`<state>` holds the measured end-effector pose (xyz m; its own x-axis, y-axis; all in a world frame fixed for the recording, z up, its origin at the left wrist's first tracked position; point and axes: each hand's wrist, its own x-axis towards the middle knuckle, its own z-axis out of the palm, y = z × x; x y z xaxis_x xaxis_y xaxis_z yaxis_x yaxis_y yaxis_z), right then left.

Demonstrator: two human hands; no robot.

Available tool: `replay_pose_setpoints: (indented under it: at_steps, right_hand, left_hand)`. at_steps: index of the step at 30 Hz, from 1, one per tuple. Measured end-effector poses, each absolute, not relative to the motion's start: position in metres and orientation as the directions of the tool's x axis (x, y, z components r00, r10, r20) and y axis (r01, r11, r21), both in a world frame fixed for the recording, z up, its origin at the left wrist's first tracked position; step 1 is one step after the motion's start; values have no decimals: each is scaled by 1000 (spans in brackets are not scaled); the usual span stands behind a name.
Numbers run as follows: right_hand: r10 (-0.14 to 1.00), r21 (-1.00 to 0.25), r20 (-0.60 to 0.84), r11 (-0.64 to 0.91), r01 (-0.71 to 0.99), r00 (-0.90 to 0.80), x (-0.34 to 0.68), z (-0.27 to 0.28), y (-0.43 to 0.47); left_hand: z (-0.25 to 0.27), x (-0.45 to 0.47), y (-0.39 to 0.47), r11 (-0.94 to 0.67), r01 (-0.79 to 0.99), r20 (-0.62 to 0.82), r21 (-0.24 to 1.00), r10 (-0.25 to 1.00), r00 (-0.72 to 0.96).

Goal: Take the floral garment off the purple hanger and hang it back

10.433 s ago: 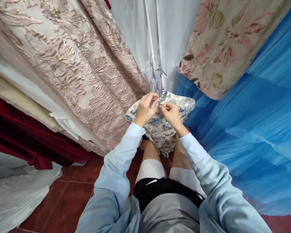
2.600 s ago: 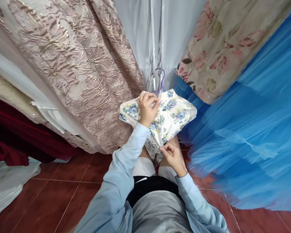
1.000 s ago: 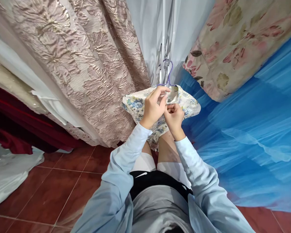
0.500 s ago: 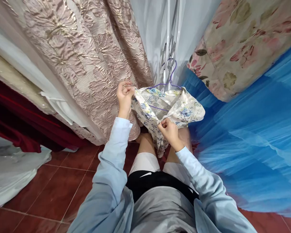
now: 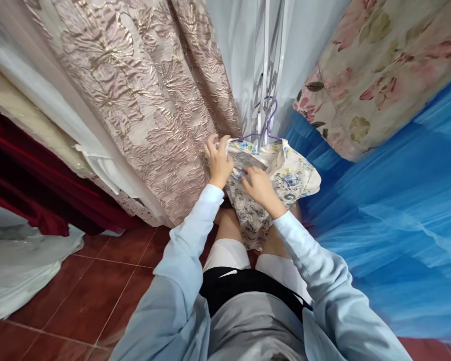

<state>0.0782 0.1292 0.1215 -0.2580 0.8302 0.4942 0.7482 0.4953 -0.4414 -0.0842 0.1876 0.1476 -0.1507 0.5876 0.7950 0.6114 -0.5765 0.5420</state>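
One floral top [image 5: 287,178], probably light and floppy, so grab the shoulders [image 5: 310,180]: left hand [image 5: 218,159] curls there, can't tell if pinching; right hand [image 5: 261,187] loosely spread.

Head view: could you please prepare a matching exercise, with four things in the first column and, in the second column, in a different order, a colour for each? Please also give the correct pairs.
Things:
1. hanger
2. garment on the hanger
3. tulle
4. floor

Colours:
A. white with blue flowers
B. red, tiled
C. purple
D. bright blue, at the picture's right side

Pairs: 1-C, 2-A, 3-D, 4-B
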Motion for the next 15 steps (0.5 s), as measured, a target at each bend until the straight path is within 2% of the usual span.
replay_pose_setpoints:
  at_steps: [2,4,8,11,13,15]
  right_hand:
    - [821,-434,508,506,745,-261,85,119,122]
    - [818,-449,514,512,733,-257,93,119,116]
    - [849,-495,501,443,748,-171,108,121,115]
    - [857,-522,503,407,750,-115,115,120,118]
    - [852,-536,511,419,733,-114,120,119,117]
    - [843,-550,522,448,705,-128,124,118,115]
  left_hand:
    - [144,-100,200,-555,571,756,605,626,-191]
    - [142,-116,210,-516,465,657,719,723,-214]
    - [144,-130,205,-336,35,337,941,925,-174]
    - [145,-127,181,-155,-269,167,951,986,23]
    - [142,-125,163,-59,-364,119,929,982,145]
    - [134,-124,149,-28,-419,110,908,979,173]
